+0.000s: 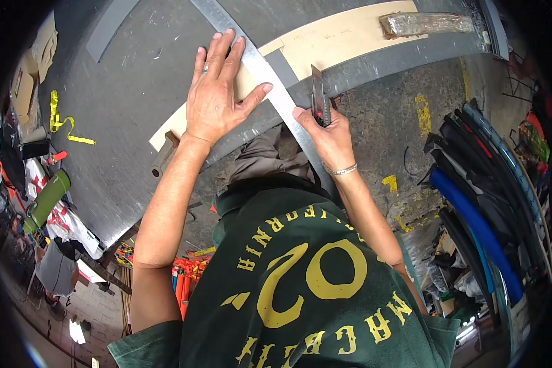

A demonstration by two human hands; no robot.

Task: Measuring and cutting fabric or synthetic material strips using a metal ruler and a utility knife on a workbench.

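A long metal straightedge [280, 92] runs slantwise over the table, from the far edge down toward my body. My left hand [218, 92] lies flat with fingers spread, its fingertips and thumb on the straightedge. In my right hand [332, 138] is a utility knife [319, 98], its blade pointing away from me. The right thumb is at the straightedge's right edge. Beneath the straightedge passes a cream-coloured strip of board [325, 40], showing on both sides of it. A small dark grey piece [282, 66] lies against the strip, right of the straightedge.
A bundle in clear wrap [426, 24] rests on the strip's right end. On the dark table [129, 98] lie a yellow tape measure [56, 116], a grey strip [110, 27] and a brown bar-like tool [165, 156]. Rolled sheets [478, 196] stand at right, a green roll [48, 193] at left.
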